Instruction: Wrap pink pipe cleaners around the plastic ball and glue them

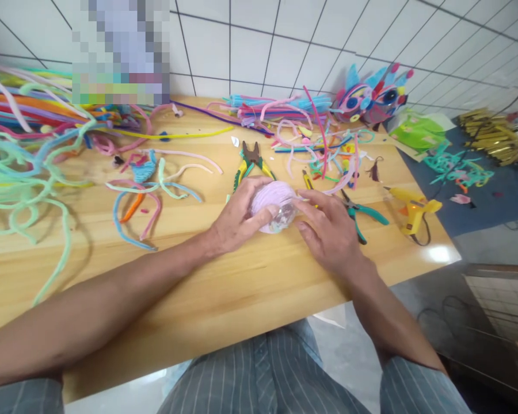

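Observation:
A round clear ball, partly wound with pale lilac fuzzy strands, is held over the middle of the wooden table. My left hand wraps round its left side, thumb across the front. At its right side, my right hand has its index fingertip at a lilac strand that leads off to the right; its fingers are bent and pressed together. Just behind the ball lie pliers with green and yellow handles. Beside my right hand are teal-handled pliers and a yellow cutter, partly hidden.
Colourful fuzzy stems are heaped at the left, with more bundles along the back. A decorated figure stands at the back right. A yellow glue gun lies near the right edge. Behind the table is a tiled wall.

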Demonstrator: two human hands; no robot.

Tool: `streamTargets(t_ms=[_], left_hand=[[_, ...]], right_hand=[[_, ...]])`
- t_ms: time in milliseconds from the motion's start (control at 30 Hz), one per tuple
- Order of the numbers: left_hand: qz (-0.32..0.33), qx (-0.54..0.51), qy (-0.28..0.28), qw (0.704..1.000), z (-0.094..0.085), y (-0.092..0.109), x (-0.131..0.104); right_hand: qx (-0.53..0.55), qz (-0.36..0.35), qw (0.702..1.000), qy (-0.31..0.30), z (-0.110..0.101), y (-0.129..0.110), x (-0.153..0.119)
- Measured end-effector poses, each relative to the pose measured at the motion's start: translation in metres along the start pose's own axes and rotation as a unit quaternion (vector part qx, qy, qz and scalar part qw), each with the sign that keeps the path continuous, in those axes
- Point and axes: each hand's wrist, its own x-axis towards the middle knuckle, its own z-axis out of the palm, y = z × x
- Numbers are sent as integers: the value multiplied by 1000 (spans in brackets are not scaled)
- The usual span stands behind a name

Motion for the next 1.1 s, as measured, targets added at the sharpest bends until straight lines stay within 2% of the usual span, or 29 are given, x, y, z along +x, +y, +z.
streamTargets(t_ms=[267, 500, 833, 1100], left_hand=[[13, -6, 10, 1000, 3, -2, 0], [9, -8, 11, 1000, 2, -2, 0], [12, -6, 10, 1000, 2, 0, 1], [17, -6, 15, 1000, 2, -1, 1]], right_hand=[[35, 20, 999, -15, 4, -1, -3], [51, 14, 999, 5, 8, -1, -3], [34, 17, 999, 15, 7, -6, -1], [18, 10, 1000, -8, 4, -9, 3]])
